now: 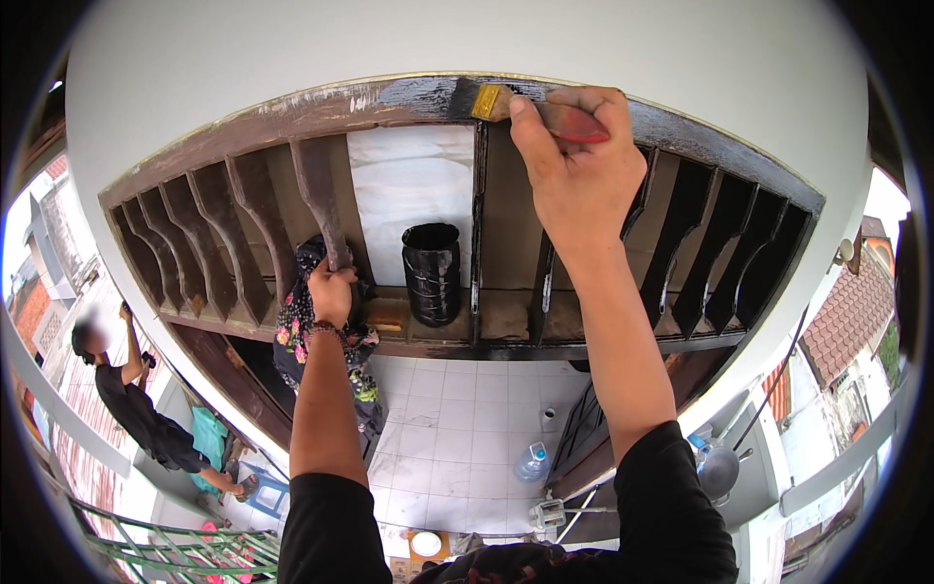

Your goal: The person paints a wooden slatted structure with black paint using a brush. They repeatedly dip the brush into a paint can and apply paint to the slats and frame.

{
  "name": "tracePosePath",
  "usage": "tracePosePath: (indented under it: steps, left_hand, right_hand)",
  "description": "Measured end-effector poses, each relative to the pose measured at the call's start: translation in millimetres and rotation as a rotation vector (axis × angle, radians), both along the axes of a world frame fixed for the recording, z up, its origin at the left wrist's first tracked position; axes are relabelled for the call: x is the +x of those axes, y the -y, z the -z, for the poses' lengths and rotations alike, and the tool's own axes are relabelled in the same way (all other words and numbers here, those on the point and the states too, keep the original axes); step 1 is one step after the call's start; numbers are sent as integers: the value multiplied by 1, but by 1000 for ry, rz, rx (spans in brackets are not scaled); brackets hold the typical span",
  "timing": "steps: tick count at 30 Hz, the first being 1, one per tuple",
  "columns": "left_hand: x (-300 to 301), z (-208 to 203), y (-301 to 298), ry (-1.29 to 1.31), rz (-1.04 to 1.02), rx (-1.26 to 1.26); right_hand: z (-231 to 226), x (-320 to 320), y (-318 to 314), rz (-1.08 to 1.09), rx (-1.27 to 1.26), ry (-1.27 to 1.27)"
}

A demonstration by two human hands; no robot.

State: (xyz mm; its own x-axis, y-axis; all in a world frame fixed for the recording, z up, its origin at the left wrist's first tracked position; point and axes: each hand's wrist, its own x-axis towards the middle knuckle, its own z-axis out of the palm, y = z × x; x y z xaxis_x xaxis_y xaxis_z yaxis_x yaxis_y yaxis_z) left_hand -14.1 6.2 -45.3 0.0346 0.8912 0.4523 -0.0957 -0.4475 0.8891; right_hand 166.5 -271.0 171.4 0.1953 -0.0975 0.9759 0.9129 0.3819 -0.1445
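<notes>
My right hand (pixel 584 165) is closed round the red-tipped handle of a paintbrush (pixel 494 101) with a yellow ferrule. Its dark bristles touch the top beam (pixel 389 94) of a slatted wooden frame, where wet-looking black streaks show. My left hand (pixel 332 294) grips the lower part of a curved brown slat (pixel 319 190). Black cloth with a floral pattern (pixel 292 329) hangs around and below that hand. Between the hands, a black-coated cylindrical container (pixel 431 282) stands upright on the frame's lower ledge. Slats on the right are black; those on the left are brown.
Far below lies a white tiled floor (pixel 438 409) with a water jug (pixel 531 462). At lower left, a person in black (pixel 146 414) stands near a blue stool (pixel 268 496) and green railings (pixel 165 557). A pan (pixel 720 472) is at lower right. White wall (pixel 467 39) rises above the frame.
</notes>
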Motion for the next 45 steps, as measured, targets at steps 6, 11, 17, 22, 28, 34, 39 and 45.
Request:
tracePosePath:
  steps: [6, 11, 17, 22, 28, 34, 39, 45]
  left_hand:
    - [3, -5, 8, -5, 0, 10]
    - [1, -1, 4, 0, 10, -11]
    - [-1, 1, 0, 13, 16, 5]
    - [6, -8, 12, 8, 17, 0]
    - [0, -1, 2, 32, 23, 9]
    - [2, 0, -1, -2, 14, 6]
    - [4, -2, 5, -11, -1, -12]
    - [1, -5, 5, -9, 32, -16]
  right_hand:
    - [7, 46, 29, -96, 197, -362]
    - [16, 16, 4, -191, 126, -169]
    - [6, 45, 13, -217, 242, -418]
    - [11, 39, 42, -166, 262, -379]
    - [14, -5, -14, -150, 100, -179]
    - [10, 61, 29, 89, 279, -321]
    - [12, 39, 48, -72, 285, -367]
    - [15, 42, 8, 25, 187, -250]
